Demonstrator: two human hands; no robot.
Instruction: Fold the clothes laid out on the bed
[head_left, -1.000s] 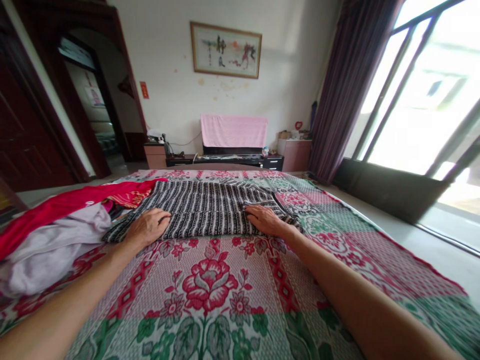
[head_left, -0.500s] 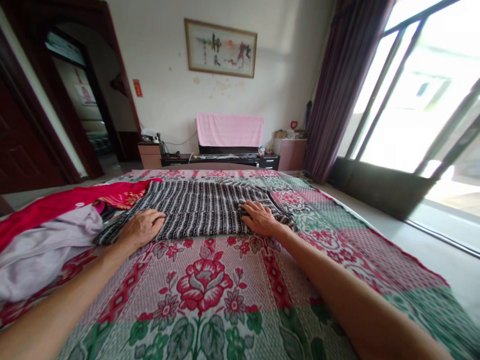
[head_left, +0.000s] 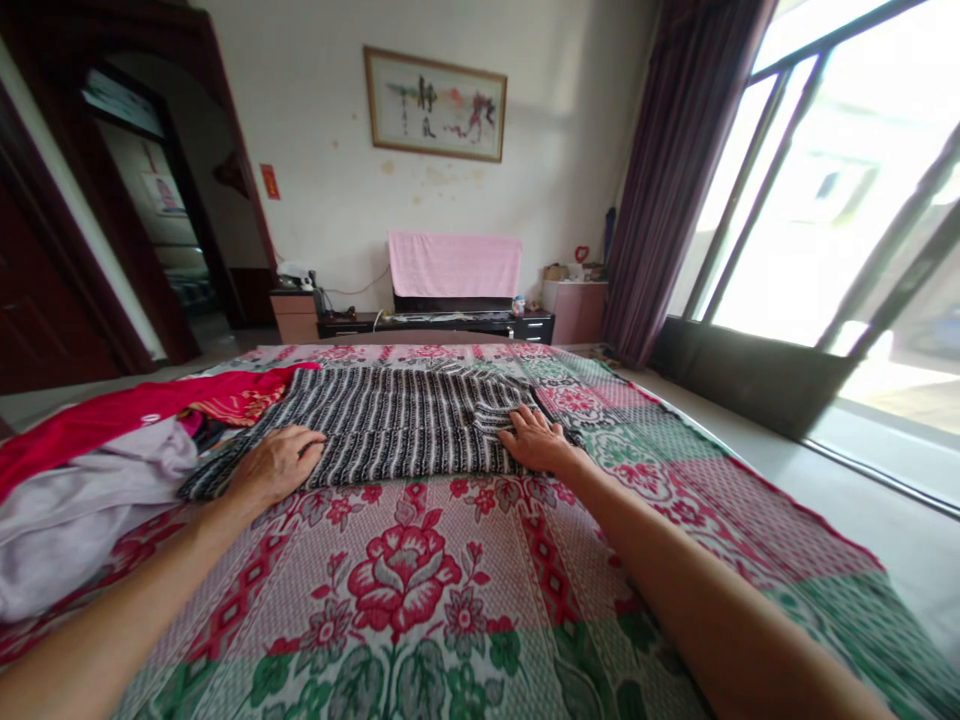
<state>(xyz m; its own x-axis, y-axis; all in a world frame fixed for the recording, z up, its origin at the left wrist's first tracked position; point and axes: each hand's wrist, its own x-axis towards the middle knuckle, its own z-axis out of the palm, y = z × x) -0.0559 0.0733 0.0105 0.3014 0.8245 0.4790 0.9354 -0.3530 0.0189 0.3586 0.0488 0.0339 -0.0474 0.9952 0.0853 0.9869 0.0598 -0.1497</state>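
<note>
A black-and-white striped knit garment (head_left: 390,420) lies spread across the flowered bed cover (head_left: 405,580). My left hand (head_left: 279,462) rests on the garment's left part, its fingers bent and drawn close together; whether cloth is pinched beneath them is hidden. On the right part lies my right hand (head_left: 534,440), palm down with the fingers spread over the fabric. A small folded flap of the same striped cloth shows beside its fingertips.
At the left are a red garment (head_left: 150,405) and a crumpled light grey cloth (head_left: 97,490). Beyond the bed stand a low dark cabinet (head_left: 480,328) and a pink cloth (head_left: 454,264) over a screen. A large window (head_left: 817,190) is at the right.
My right hand has shifted slightly right on the striped garment, uncovering more of the folded flap. My left hand stays on the left part. The view has tilted a little.
</note>
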